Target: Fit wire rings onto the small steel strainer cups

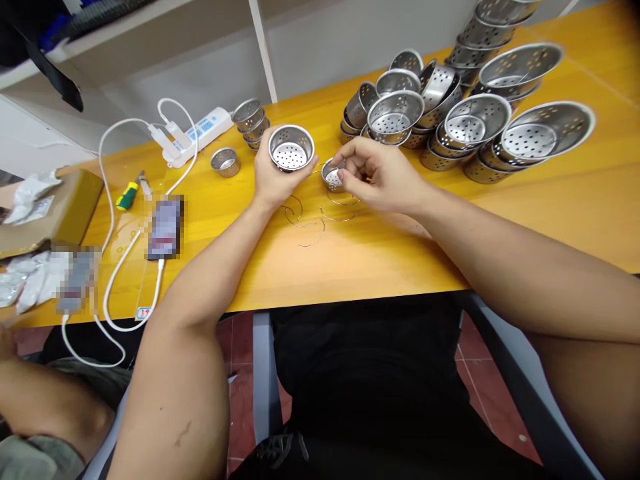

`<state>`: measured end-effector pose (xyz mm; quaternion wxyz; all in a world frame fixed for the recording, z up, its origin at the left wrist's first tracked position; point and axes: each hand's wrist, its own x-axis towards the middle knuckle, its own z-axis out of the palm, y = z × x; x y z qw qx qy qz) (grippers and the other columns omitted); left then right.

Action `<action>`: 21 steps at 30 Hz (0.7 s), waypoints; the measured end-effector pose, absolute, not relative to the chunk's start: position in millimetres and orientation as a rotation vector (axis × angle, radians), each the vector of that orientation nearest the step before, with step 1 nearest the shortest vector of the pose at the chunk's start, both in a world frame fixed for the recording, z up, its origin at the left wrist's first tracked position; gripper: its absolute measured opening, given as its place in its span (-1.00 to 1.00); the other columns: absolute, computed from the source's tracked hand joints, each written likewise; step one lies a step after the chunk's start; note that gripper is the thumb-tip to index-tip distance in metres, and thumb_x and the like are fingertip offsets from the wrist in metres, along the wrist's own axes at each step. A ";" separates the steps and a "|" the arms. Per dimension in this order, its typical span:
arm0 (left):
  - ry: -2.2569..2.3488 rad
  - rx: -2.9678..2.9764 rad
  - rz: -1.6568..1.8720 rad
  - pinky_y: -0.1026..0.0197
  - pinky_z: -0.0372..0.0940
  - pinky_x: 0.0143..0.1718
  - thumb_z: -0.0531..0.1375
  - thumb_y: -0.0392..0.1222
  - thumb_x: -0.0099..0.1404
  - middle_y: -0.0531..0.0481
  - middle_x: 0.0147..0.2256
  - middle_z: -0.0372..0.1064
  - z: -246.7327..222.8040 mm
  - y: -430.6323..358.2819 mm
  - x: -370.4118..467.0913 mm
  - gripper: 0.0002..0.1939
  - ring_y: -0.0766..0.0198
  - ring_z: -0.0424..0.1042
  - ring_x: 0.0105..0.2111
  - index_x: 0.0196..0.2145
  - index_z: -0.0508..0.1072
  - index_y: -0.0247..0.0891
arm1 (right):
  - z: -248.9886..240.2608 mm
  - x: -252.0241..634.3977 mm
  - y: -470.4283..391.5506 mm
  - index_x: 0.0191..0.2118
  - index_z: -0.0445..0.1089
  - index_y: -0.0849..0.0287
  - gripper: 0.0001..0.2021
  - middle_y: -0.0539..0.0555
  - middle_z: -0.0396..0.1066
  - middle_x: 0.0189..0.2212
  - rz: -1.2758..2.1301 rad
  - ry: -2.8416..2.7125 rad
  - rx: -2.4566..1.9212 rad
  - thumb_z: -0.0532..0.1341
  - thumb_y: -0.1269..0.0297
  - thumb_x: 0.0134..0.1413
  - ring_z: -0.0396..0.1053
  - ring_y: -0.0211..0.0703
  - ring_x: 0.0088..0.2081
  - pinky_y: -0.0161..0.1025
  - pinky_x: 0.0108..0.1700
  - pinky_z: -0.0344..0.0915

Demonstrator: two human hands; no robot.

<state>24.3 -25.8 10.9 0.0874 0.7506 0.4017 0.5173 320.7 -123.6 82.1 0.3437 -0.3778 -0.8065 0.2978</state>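
My left hand (276, 177) is wrapped around a perforated metal cup (291, 148), its open mouth tilted toward me. To its right, a smaller perforated cup (332, 177) sits on the table, with the fingers of my right hand (377, 172) curled at its rim. Thumb and forefinger close together there, partly hiding that cup. Several thin wire rings (311, 245) lie on the tabletop just in front of both hands, some looking like open arcs.
Stacked perforated cups (470, 127) crowd the table's back right. A short cup stack (249, 120) and a single small cup (225, 162) stand left, near a power strip (200, 137), screwdriver (129, 196), charging phone (165, 228) and cardboard box (75, 207). Another person's arm (50, 400) shows lower left.
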 end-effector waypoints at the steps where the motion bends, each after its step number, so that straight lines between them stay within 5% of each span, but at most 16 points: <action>1: 1.182 2.234 1.527 -0.39 0.52 0.57 0.44 0.77 0.33 -0.13 0.23 0.59 8.9 -25.5 26.3 -0.01 -0.16 0.69 0.32 0.36 0.36 0.06 | 82.4 320.8 -123.9 0.25 0.56 0.04 -0.54 0.10 0.53 -0.28 0.771 -2.080 -0.993 0.30 -0.24 0.65 0.45 0.11 -0.25 0.08 -0.12 0.47; 9: 1.064 2.248 1.481 -0.40 0.50 0.63 0.32 0.81 0.39 -0.17 0.41 0.47 5.6 -32.3 45.7 0.04 -0.23 0.61 0.49 0.52 0.23 0.20 | 86.9 322.4 -122.3 0.28 0.50 -0.06 -0.36 0.04 0.37 -0.37 0.666 -1.882 -1.111 0.24 -0.53 0.62 0.35 0.14 -0.25 0.10 -0.13 0.38; 15: 1.077 2.265 1.483 -0.35 0.60 0.49 0.47 0.77 0.28 -0.12 0.21 0.53 16.9 -45.4 46.2 -0.05 -0.16 0.68 0.30 0.29 0.43 0.08 | 81.3 323.8 -115.4 0.27 0.52 -0.03 -0.36 0.07 0.43 -0.36 0.609 -1.874 -1.119 0.25 -0.53 0.64 0.42 0.15 -0.24 0.08 -0.15 0.40; 21: 0.977 2.245 1.508 -0.28 0.58 0.49 0.47 0.80 0.26 -0.13 0.22 0.60 0.3 -30.5 44.7 0.07 -0.10 0.71 0.28 0.36 0.37 0.01 | 69.8 320.3 -106.7 0.08 0.57 -0.14 -0.39 0.02 0.38 -0.45 0.592 -1.794 -0.931 0.39 -0.61 0.50 0.35 0.11 -0.41 0.07 -0.34 0.35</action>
